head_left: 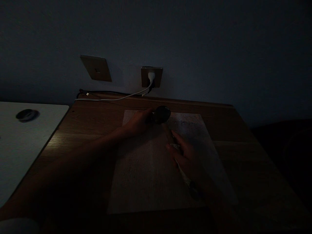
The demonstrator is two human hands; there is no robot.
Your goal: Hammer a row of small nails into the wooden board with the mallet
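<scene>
Dimly lit: left hand (137, 123) closed round a dark round-headed object (162, 114) at far edge of the pale rectangular board (146, 175) on the brown wooden table (243, 156). Right hand (188, 156) grips a thin light-coloured stick-like tool (183, 174), lying diagonally over board's right half. White plug (151, 76) in wall socket behind.
</scene>
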